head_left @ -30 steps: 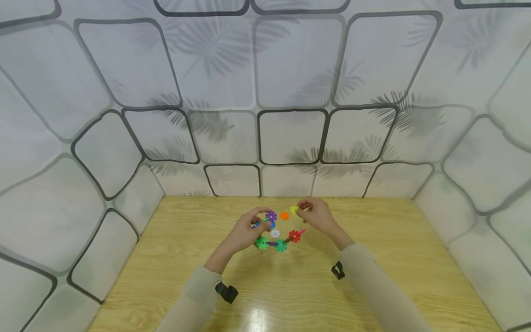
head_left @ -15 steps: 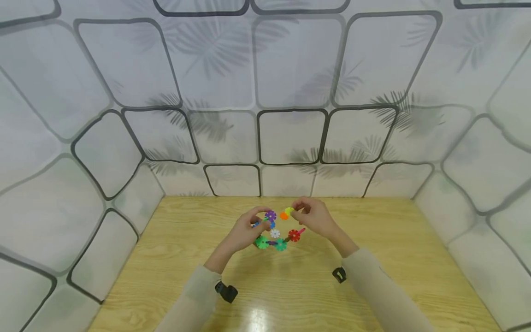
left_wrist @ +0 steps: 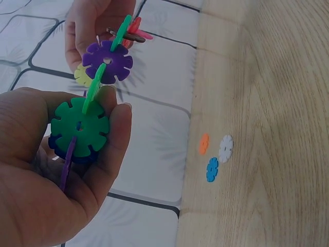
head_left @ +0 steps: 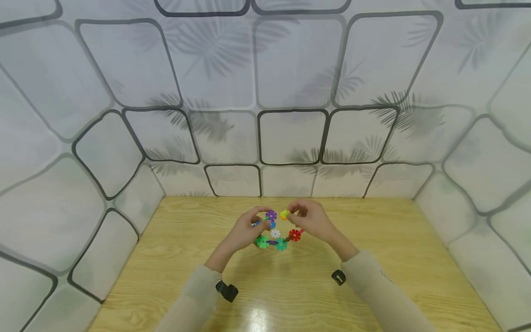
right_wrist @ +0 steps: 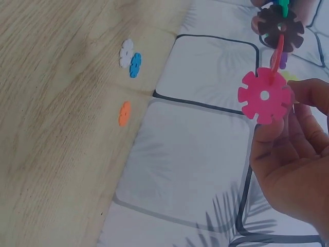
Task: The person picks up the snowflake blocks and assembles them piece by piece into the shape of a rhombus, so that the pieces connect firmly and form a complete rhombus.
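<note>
My left hand (head_left: 246, 230) grips a chain of notched plastic snowflake discs, its fingers curled round a dark green disc (left_wrist: 81, 123). From there the chain curves through a bright green disc (head_left: 262, 241), a teal disc (head_left: 281, 244) and a red disc (head_left: 295, 235) to a pink disc (right_wrist: 264, 98) at one end. A purple disc (head_left: 271, 216) stands by the left fingertips. Between thumb and finger, my right hand (head_left: 314, 222) pinches a yellow disc (head_left: 284, 215), held just right of the purple one. In the right wrist view the pink disc partly hides the yellow one.
Three loose discs lie on the wooden table (head_left: 186, 258) beyond the chain: a white disc (left_wrist: 225, 148), a blue disc (left_wrist: 212, 170) and an orange disc (left_wrist: 204, 144). A patterned cloth wall (head_left: 286, 180) rises at the table's back edge and both sides.
My right hand has moved left with the yellow disc, closer to the left hand, and the disc now covers the orange one in the head view. The left hand stays nearly still.
</note>
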Demonstrator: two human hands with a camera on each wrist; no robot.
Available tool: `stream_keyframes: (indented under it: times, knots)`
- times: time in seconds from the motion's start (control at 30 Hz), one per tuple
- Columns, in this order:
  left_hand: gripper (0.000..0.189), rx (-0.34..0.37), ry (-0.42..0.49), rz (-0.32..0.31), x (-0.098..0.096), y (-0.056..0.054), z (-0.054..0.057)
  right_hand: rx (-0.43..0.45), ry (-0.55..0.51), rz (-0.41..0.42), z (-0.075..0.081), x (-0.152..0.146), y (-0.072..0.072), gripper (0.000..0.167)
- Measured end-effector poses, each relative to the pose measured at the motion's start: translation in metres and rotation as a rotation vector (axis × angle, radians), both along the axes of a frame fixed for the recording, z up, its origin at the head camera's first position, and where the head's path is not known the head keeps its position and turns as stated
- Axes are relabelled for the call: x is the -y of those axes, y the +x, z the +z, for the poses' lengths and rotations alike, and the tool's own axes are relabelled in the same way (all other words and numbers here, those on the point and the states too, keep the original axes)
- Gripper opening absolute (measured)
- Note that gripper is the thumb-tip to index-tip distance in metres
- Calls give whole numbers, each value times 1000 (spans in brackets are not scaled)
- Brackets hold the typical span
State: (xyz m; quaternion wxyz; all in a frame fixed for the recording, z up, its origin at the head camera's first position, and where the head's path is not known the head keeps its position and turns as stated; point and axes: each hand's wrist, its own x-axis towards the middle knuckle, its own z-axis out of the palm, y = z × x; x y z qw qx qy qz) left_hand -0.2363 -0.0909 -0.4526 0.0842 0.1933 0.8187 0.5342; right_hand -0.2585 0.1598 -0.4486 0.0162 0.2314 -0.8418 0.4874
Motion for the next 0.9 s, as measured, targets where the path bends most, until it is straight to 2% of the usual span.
stream_keyframes:
  times: [0.53,0.73,0.9]
  knots:
    - [40,-7,4,-14,-2,0,0,-88,50,28,4,9,5,6]
    - [39,-2,-8,-3,-3,0,1,-93,51,30,2,10,5,7]
    - [40,-5,-10,-4,-3,1,2,-136,56,27,1,12,5,7]
